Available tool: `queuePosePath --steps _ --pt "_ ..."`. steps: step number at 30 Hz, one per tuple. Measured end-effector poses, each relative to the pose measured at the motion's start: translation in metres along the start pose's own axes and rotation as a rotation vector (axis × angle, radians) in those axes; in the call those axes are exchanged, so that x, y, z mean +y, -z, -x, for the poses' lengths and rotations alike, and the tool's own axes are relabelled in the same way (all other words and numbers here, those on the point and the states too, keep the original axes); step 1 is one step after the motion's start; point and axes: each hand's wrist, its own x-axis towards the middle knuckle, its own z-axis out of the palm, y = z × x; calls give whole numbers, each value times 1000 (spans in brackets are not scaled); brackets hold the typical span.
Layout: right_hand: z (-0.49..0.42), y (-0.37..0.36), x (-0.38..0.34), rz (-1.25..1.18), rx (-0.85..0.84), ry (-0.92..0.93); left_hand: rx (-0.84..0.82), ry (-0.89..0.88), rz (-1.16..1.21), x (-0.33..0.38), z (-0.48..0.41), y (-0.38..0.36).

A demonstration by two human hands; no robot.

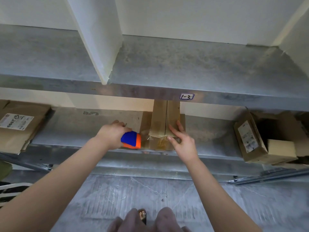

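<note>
A narrow cardboard box [160, 119], its top seam sealed with clear tape, lies on the lower metal shelf [209, 129] and reaches back under the shelf above. My right hand [182, 139] rests on the box's near right top with straight fingers. My left hand [112, 134] grips a blue and orange tool [132, 139], probably a tape dispenser, just left of the box's front end. A flat piece of cardboard [145, 121] lies under the box.
A labelled brown package [18, 126] lies at the left of the lower shelf. An open box [260, 139] with a smaller box inside sits at the right. The upper shelf [167, 71] carries white dividers and a tag reading 1-3 [187, 96]. Grey floor below.
</note>
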Motion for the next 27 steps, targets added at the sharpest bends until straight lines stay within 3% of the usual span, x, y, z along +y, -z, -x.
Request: queuePosePath --steps 5,9,13,16,20,23,27 --pt "-2 -1 1 1 1 10 40 38 17 -25 -3 -31" --pt "1 -4 1 -15 6 32 -58 129 107 -44 -9 -47" --pt "4 -1 -1 44 -17 59 -139 114 -56 -39 -12 -37" --pt "2 5 -1 144 -66 73 -24 -8 78 -4 -5 -23" --pt "5 7 0 215 -96 105 262 -223 260 64 5 -10" --pt "13 6 4 300 -29 146 277 -247 194 97 0 -24" --pt "23 4 6 371 -109 165 233 -213 114 105 1 -39"
